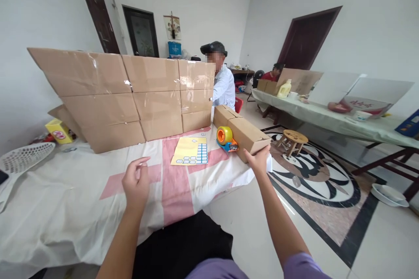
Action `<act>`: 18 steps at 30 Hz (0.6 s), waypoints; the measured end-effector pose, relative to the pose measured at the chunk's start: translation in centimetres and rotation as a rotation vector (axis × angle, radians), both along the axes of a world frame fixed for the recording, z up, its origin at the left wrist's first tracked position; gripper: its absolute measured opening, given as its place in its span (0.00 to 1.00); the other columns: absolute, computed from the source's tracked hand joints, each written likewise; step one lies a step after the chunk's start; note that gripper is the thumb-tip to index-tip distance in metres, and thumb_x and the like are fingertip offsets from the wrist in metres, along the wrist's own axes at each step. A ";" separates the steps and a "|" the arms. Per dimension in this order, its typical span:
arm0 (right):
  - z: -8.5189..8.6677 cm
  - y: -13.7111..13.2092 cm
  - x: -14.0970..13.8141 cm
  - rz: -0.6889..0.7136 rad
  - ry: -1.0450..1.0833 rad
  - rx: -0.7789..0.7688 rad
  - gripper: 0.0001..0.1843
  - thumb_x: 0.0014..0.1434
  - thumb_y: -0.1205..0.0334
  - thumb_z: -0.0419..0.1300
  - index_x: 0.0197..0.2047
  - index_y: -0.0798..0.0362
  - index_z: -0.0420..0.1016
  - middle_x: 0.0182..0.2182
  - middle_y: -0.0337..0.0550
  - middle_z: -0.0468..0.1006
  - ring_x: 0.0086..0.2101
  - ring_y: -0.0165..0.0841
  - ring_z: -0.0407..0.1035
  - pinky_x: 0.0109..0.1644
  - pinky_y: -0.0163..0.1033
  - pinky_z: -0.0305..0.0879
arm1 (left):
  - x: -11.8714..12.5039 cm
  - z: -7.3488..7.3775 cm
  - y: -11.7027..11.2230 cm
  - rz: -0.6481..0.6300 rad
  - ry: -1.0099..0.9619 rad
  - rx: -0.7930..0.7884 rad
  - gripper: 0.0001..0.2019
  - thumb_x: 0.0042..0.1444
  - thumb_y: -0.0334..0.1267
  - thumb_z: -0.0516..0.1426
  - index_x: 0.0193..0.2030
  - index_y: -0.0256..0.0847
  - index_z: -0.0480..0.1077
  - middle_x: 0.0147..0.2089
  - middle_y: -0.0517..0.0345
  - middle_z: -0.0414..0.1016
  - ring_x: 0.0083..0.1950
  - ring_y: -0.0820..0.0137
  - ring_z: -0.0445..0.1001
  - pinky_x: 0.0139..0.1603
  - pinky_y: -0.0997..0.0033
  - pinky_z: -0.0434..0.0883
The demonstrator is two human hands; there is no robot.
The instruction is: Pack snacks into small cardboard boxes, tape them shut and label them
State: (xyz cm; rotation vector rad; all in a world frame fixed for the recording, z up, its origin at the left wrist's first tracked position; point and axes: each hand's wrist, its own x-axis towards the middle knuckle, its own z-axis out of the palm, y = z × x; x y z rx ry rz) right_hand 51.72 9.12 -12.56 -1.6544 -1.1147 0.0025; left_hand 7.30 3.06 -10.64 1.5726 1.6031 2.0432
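Note:
My right hand (258, 161) grips the near end of a long closed cardboard box (238, 128), its thumb on the side facing me and its fingers round the end. Against that box's left side stands a blue and orange tape dispenser (225, 138) with a roll of yellowish tape. Left of it, a yellow sheet with blue-outlined labels (190, 151) lies flat on the cloth. My left hand (135, 183) is held over the table with nothing in it, fingers loosely bent and thumb apart. It touches neither the sheet nor any box.
A taped cardboard wall (131, 100) stands along the table's far side. At left are a white slotted scoop (28, 157) and a yellow carton (59, 130). One person (224, 78) sits behind the wall; another person (276, 73) is beyond a second table (321, 113). A wooden stool (294, 137) stands at right.

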 end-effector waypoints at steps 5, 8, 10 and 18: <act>0.3 4.5 -0.7 0.020 0.014 -0.074 0.75 0.45 0.33 0.69 0.74 0.70 0.30 0.67 0.75 0.53 0.66 0.64 0.50 0.70 0.59 0.52 | -1.5 -0.9 -0.2 0.088 -0.021 -0.053 0.14 0.64 0.45 0.54 0.46 0.42 0.77 0.48 0.52 0.80 0.49 0.60 0.76 0.52 0.60 0.71; 0.2 8.1 -0.9 0.046 0.040 -0.093 0.78 0.43 0.31 0.69 0.75 0.67 0.27 0.70 0.76 0.46 0.68 0.63 0.46 0.71 0.59 0.49 | -2.4 -1.2 -0.1 0.098 -0.016 -0.077 0.13 0.64 0.45 0.54 0.45 0.42 0.77 0.47 0.52 0.80 0.51 0.60 0.76 0.56 0.58 0.71; -0.1 10.4 -0.9 0.068 0.067 -0.111 0.81 0.41 0.29 0.69 0.75 0.67 0.25 0.71 0.76 0.44 0.69 0.64 0.44 0.71 0.60 0.48 | -3.0 -1.6 0.1 0.109 -0.015 -0.109 0.13 0.64 0.45 0.53 0.45 0.42 0.76 0.47 0.52 0.80 0.52 0.59 0.76 0.57 0.57 0.70; -2.0 14.8 -0.3 0.198 0.051 -0.104 0.63 0.51 0.27 0.57 0.76 0.58 0.39 0.71 0.66 0.51 0.70 0.58 0.46 0.72 0.64 0.44 | -8.0 -2.1 0.8 0.120 0.101 -0.261 0.14 0.65 0.47 0.53 0.45 0.44 0.76 0.48 0.54 0.79 0.49 0.61 0.76 0.53 0.60 0.71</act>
